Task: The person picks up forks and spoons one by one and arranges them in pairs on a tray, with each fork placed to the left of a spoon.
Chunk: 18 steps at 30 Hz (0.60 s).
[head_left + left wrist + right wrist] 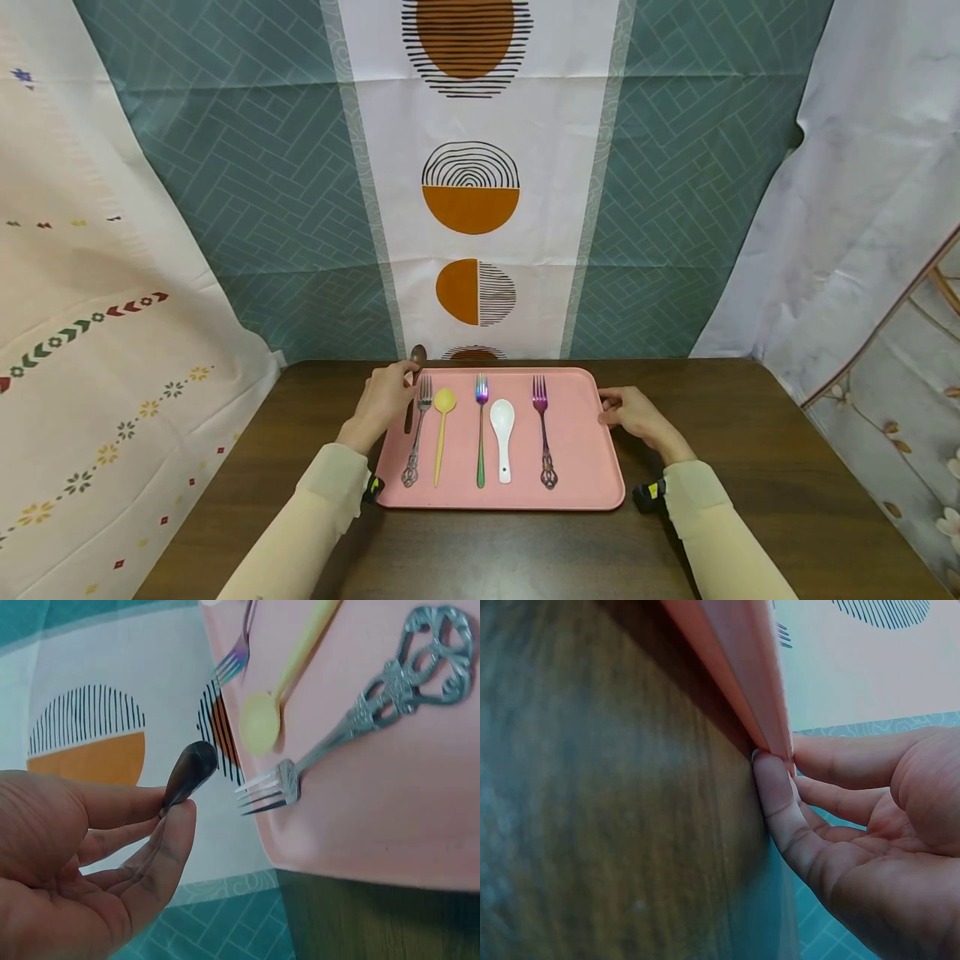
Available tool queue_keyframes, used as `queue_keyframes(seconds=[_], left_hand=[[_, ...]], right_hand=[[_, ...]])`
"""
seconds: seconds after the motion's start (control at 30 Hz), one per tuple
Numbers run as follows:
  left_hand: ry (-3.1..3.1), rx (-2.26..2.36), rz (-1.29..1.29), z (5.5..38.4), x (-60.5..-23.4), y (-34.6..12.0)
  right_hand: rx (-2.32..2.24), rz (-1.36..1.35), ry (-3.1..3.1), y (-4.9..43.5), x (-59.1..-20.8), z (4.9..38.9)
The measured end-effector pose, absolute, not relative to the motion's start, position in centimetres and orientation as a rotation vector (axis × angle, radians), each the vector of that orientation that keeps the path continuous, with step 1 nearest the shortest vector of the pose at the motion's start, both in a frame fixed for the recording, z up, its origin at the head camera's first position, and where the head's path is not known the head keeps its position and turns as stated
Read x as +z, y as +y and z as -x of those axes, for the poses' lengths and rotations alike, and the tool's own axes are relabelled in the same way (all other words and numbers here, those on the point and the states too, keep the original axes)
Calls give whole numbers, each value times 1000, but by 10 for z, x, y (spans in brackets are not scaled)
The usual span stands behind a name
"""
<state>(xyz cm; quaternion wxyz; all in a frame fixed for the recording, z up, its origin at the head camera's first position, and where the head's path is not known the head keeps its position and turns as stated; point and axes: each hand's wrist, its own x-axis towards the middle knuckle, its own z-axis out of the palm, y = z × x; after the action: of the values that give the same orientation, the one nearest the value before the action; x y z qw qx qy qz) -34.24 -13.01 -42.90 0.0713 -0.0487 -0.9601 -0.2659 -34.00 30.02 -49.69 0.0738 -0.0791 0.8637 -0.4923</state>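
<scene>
Between thumb and fingers, my left hand [384,398] pinches a dark brown spoon [418,357] above the left side of a pink tray [592,475]. The left wrist view shows one dark end of that spoon [193,769] past the fingertips. Closest to it on the tray lies an ornate silver fork [413,454]. Rightward follow a yellow spoon [445,402], a slim rainbow fork [481,433], a white soup spoon [502,421] and an ornate purple fork [543,425]. My right hand [636,414] grips the tray's right rim, thumb [774,784] against its edge.
The tray lies on a dark wooden table [712,433]. Behind it hangs a green and white patterned cloth [300,208]. Light printed cloths hang at the left [112,375] and right [847,250] sides.
</scene>
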Motion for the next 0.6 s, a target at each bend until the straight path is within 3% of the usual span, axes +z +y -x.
queue_keyframes(seconds=[0.6], left_hand=[[-2899, -877, 259, 340, -431, -97]], right_hand=[[-1476, 228, 2586, 301, -498, 341]])
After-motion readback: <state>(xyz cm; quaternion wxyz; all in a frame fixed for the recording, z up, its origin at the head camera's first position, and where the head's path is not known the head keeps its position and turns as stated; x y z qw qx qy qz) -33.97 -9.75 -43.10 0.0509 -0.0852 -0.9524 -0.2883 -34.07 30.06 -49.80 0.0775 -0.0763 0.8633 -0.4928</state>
